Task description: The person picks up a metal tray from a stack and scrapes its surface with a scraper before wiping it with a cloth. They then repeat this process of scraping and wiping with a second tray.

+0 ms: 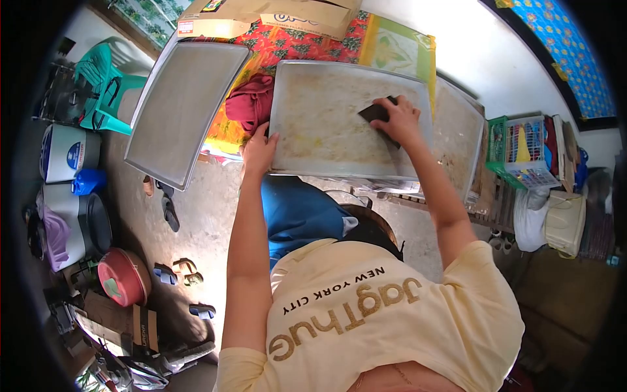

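A large metal baking tray (320, 111) with brownish and yellowish stains lies in front of me. My left hand (259, 153) holds it by its near left corner, thumb along the rim and fingers at the side. My right hand (401, 122) is closed around a dark, flat, straight-edged scraper (372, 114), which is tilted against the right half of the tray's surface. Just beyond my left hand is a bunched dark red cloth (251, 101). To the left, a second, cleaner-looking tray (186, 108) extends past the table edge.
Another stained tray (454, 121) lies on the right. Cardboard (241, 16) rests at the back of the table, over a red patterned cloth (300, 42). A green basket (499, 147) stands far right, a green chair (104, 85) far left. Slippers (186, 269) lie on the floor.
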The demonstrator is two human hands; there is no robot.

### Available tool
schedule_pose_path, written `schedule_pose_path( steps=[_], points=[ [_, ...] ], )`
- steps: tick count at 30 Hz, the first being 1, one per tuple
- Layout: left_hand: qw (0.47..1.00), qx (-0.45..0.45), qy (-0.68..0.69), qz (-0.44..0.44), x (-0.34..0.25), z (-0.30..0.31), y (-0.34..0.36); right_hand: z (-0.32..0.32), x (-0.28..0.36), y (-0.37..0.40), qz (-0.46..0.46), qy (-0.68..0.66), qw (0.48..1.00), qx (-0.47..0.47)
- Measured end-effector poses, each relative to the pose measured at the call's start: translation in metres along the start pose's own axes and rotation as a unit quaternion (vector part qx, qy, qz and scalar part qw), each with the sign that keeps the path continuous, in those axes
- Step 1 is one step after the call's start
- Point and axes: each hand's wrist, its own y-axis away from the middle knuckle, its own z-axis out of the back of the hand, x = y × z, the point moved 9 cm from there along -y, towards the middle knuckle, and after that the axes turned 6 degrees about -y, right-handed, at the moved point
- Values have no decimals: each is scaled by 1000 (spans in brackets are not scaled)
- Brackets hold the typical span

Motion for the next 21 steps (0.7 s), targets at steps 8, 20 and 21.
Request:
schedule_pose_path(
  steps=[8,20,21],
  points=[
    [1000,-25,-7,-8,6,-5,-2,-1,10,3,10,0,1000,-7],
    [1000,2,-17,6,-3,0,2,-17,47,22,72,-37,996,31],
    [1000,1,-16,5,-4,2,1,-20,36,17,42,-62,996,45]
  ],
)
